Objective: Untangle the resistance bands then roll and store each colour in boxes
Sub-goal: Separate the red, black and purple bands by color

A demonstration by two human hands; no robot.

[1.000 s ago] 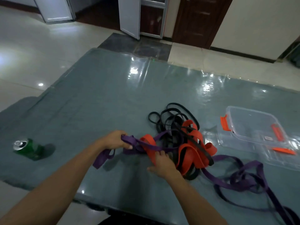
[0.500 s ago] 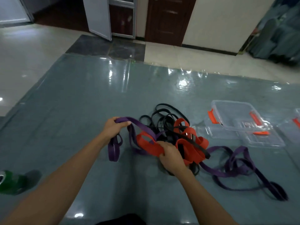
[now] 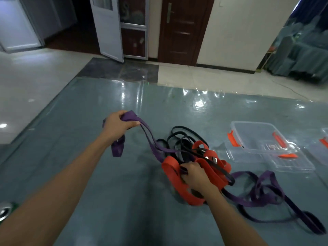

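Observation:
A tangle of resistance bands lies on the grey-blue table (image 3: 88, 174). My left hand (image 3: 118, 125) grips a loop of the purple band (image 3: 266, 192) and holds it raised, up and to the left of the pile; the band runs from there down into the tangle, with more of it trailing loose to the right. My right hand (image 3: 194, 175) rests on the pile with its fingers curled around the orange band (image 3: 174, 176). The thin black band (image 3: 182, 137) is coiled behind and through the orange one.
A clear plastic box with orange clips (image 3: 255, 137) sits open at the right, its lid (image 3: 291, 162) lying in front of it. Another clear box (image 3: 324, 144) shows at the right edge. A green can (image 3: 7, 210) stands at the lower left edge.
My left hand has lifted the purple loop higher and farther from the pile, drawing the band taut. My right hand stays on the orange band. The view has shifted right and up.

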